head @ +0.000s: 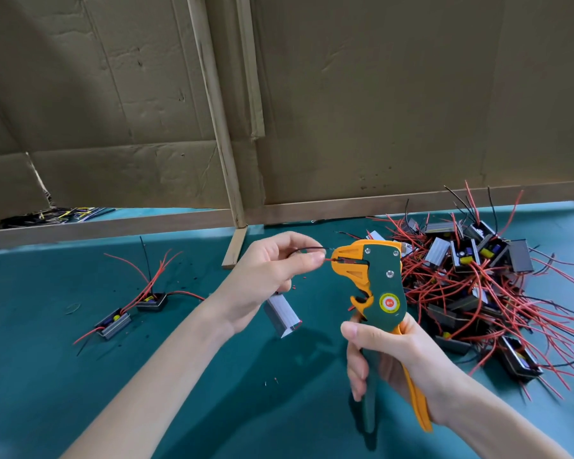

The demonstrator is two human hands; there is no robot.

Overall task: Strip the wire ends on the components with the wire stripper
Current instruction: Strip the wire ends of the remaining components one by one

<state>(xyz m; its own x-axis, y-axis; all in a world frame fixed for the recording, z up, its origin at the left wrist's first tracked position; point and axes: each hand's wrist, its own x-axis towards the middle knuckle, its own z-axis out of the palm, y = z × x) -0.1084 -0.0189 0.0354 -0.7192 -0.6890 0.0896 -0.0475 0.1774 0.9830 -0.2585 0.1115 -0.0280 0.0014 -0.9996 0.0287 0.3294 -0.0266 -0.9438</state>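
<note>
- Far left, on the green table mat (47, 376), two finished-looking components (113, 323) lie with red and black leads splayed upward.
- Centre, my left hand (262, 276) pinches a red wire (327, 260) between thumb and forefinger, the tip set in the tool's mouth. Its grey-cased component (282, 314) hangs below that hand.
- I judge the lead thin, limp and easily kinked, so a hold close to the tip suits it best.
- My right hand (388, 356) wraps the handles of the green-and-orange wire stripper (375, 276), which looks light and rigid.
- Far right, a tangled pile of components (478, 286) waits on the mat.
</note>
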